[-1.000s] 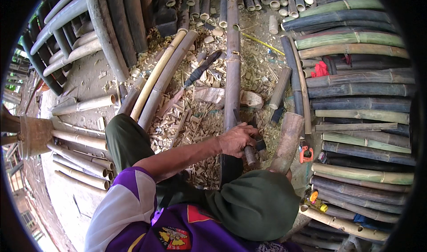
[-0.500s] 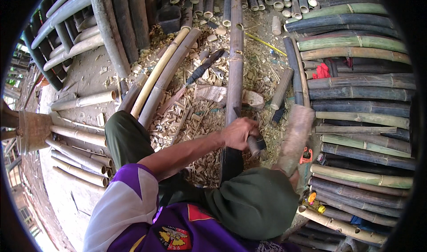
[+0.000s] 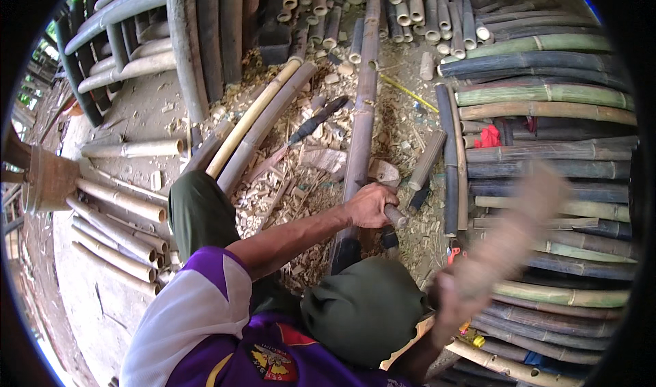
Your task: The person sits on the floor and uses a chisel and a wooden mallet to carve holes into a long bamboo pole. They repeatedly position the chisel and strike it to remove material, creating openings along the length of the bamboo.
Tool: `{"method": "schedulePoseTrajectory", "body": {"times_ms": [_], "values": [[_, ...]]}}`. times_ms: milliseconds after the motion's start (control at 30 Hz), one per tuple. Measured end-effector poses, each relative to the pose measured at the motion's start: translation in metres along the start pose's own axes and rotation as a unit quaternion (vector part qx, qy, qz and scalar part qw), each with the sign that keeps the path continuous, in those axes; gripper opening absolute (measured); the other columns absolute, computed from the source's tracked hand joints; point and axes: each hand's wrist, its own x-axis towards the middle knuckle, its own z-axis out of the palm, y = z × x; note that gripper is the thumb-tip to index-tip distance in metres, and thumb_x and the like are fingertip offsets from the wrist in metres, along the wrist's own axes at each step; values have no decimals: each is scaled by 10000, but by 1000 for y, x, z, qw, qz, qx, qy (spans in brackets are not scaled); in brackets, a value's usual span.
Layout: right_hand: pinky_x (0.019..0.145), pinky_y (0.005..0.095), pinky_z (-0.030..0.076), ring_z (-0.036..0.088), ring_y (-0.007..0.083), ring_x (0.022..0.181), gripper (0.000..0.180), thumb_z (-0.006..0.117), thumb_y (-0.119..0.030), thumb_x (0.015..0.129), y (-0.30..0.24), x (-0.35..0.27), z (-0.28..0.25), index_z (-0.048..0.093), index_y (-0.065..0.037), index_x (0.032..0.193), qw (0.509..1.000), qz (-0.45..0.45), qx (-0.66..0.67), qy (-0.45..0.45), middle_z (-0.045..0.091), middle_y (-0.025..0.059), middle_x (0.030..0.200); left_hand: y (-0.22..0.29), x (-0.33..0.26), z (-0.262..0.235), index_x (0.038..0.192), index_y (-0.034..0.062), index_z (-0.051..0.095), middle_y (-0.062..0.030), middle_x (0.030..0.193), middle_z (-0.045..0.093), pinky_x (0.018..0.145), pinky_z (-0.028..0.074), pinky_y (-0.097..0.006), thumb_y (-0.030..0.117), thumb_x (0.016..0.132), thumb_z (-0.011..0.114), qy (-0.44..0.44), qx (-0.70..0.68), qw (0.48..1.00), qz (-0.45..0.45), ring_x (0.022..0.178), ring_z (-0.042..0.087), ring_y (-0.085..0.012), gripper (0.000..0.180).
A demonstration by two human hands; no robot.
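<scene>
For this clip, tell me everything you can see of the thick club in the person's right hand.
The club is a thick, roughly cylindrical piece, pale brown and apparently wood. Motion blur softens its outline and hides any grain or markings. The right hand grips its lower end, covering that part, so the handle's shape can't be told. It slants up and to the right in the view, appearing in front of the bamboo poles; only the hand visibly touches it.

Brown bamboo pole [image 3: 361, 130]: lengthwise | round-handled tool [image 3: 395, 215]: slanted, by pole | thick wooden club [image 3: 512, 230]: tilted right, blurred
</scene>
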Motion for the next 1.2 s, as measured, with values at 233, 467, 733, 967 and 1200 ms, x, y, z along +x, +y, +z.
{"method": "schedulePoseTrajectory", "body": {"times_ms": [233,467,733,967,1200], "values": [[971,375,501,598,221,1097,447,738,-250,860,43,-47,0,570,-1,1190,992,112,-30,42,620,161,1135,-8,4,21,742,59,654,-180,831,653,699,515,-498,252,640,719,15,82,995,54,804,667,-412,228],[960,383,498,607,227,1081,580,789,-224,812,23,-28,1,531,10,1276,993,99,61,-5,625,151,1146,5,1,-1,737,36,621,-167,824,643,746,505,-512,173,683,709,-17,46,998,-26,860,669,-412,171],[948,392,495,617,235,1063,747,847,-194,758,84,-57,51,487,23,1375,974,201,104,8,631,139,1158,-64,44,-16,829,26,682,-134,817,691,752,559,-423,157,746,713,112,-95,989,-19,791,688,-291,158],[997,394,475,599,236,1114,809,836,-131,736,74,-60,38,453,36,1428,896,410,165,31,602,119,1198,1,41,-33,778,91,688,-68,783,616,608,570,-432,317,805,698,-4,106,987,122,687,641,-227,227],[1004,399,480,598,244,1128,817,827,-126,730,104,-85,36,452,52,1433,892,399,212,29,595,132,1240,-6,-32,25,941,74,715,-127,1002,575,862,445,-450,270,524,729,-163,153,966,129,987,582,-326,461]]}}
